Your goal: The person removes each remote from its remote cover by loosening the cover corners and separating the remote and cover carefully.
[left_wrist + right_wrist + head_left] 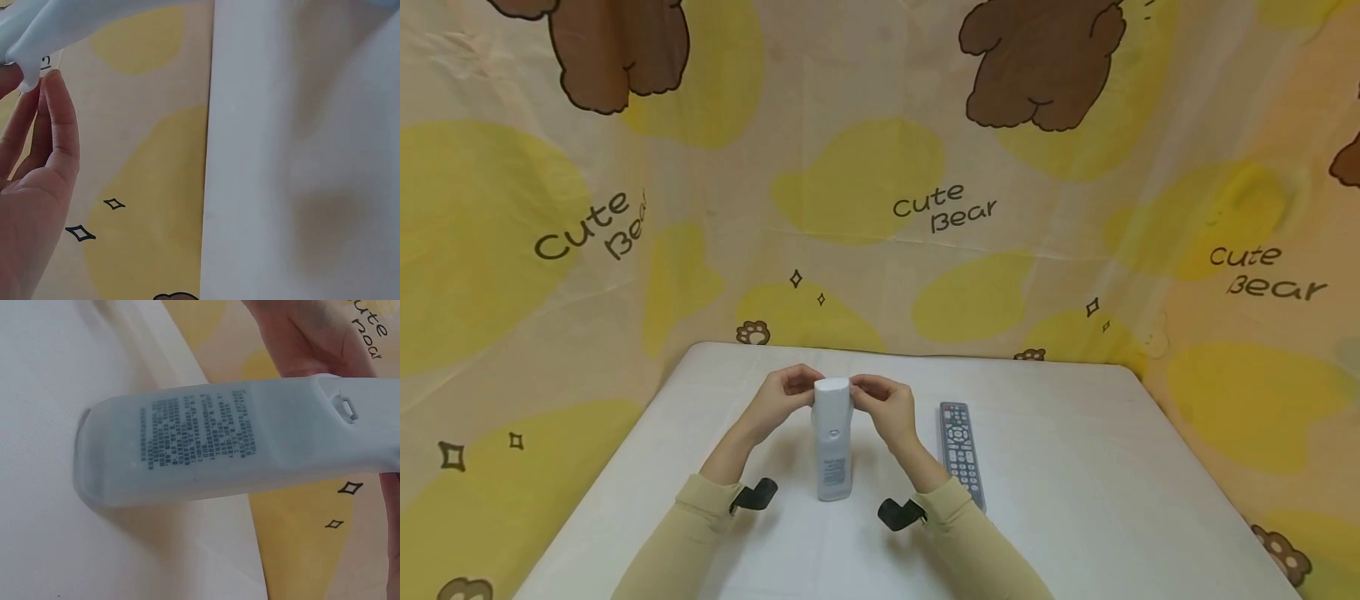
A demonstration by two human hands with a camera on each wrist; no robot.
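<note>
A white remote control (832,450) stands on its end on the table, its back with printed text (200,431) towards me. A translucent silicone cover (119,450) wraps its lower part, and the white upper end is bare. My left hand (782,397) is at the remote's upper left and pinches the cover's stretched edge (29,72) between thumb and fingertips. On the upper right side, my right hand (889,408) pinches the cover's other edge; its fingertips are partly hidden behind the remote. In the right wrist view, only a strip of the right hand (393,525) shows.
A grey remote control with pale buttons (958,442) lies face up to the right, partly behind the right forearm. The white table (1075,467) meets a patterned cloth backdrop (865,275) at its far edge. Black camera mounts (757,495) sit on both wrists.
</note>
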